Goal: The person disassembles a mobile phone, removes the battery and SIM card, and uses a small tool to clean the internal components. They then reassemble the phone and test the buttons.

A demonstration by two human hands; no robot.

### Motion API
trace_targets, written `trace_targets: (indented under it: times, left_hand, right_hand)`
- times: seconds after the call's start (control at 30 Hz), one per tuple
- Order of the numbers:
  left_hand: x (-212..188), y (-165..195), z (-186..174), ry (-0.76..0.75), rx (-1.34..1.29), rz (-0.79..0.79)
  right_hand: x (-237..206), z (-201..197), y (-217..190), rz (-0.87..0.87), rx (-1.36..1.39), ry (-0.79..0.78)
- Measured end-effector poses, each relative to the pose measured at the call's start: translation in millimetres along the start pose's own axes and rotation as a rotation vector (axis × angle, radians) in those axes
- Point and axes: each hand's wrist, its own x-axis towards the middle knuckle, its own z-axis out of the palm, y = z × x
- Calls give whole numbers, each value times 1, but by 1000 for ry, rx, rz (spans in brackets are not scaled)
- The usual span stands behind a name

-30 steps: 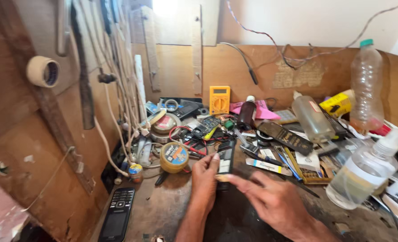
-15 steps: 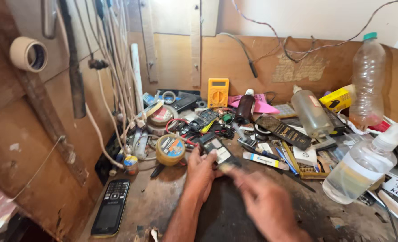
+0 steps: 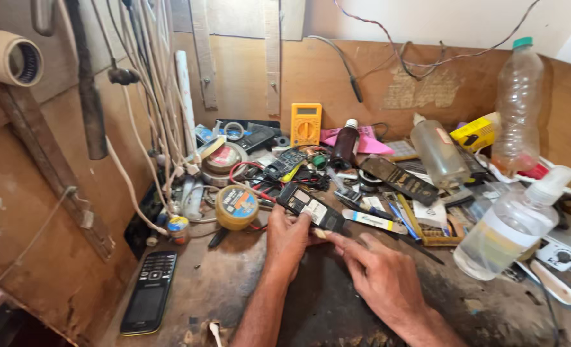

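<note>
My left hand (image 3: 286,239) grips the near end of a small black phone body (image 3: 311,207) with a pale label on its back, holding it just above the worn wooden bench (image 3: 221,289). From the right, the fingers of my right hand (image 3: 378,273) touch the phone's lower right edge. A round yellow tape roll (image 3: 236,207) lies just left of the phone. Red wires and small circuit boards (image 3: 285,164) lie behind it.
A black keypad phone (image 3: 149,292) lies at the front left. A yellow multimeter (image 3: 306,123) leans on the back wall. Clear plastic bottles (image 3: 513,222) (image 3: 518,103) stand at the right, amid tools, remotes and loose parts. Cables (image 3: 150,109) hang at the left.
The camera has shifted slightly. The black phone body, first held nearly upright, now lies tilted to the right in my left hand, and my right fingers stay at its edge.
</note>
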Motion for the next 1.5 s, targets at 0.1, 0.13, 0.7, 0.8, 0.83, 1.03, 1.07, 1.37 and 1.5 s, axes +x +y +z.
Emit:
trace_targets:
  times: [0.1, 0.13, 0.7, 0.8, 0.83, 1.03, 1.07, 1.37, 1.5]
  left_hand:
    - [-2, 2, 5, 13, 33, 54]
    - [-1, 4, 4, 16, 32, 56]
    - [5, -10, -13, -27, 55, -96]
    - [4, -8, -13, -112, -73, -20]
    - [4, -7, -13, -129, -65, -20]
    - [2, 4, -15, -195, -248, -111]
    - [2, 6, -15, -204, -309, -129]
    - [9, 4, -21, -199, -430, -271]
    - [12, -5, -21, -170, -502, -332]
  right_hand:
    - [0, 0, -4, -43, 84, 172]
    - [-3, 0, -6, 5, 87, 177]
    - [-1, 0, 1, 56, 194, 233]
    - [-5, 0, -1, 31, 37, 146]
    - [-7, 0, -1, 31, 47, 133]
    - [-10, 1, -9, 76, 158, 132]
    - [-11, 2, -11, 86, 173, 126]
    - [-15, 3, -21, 44, 312, 147]
    - [-23, 8, -35, 184, 238, 44]
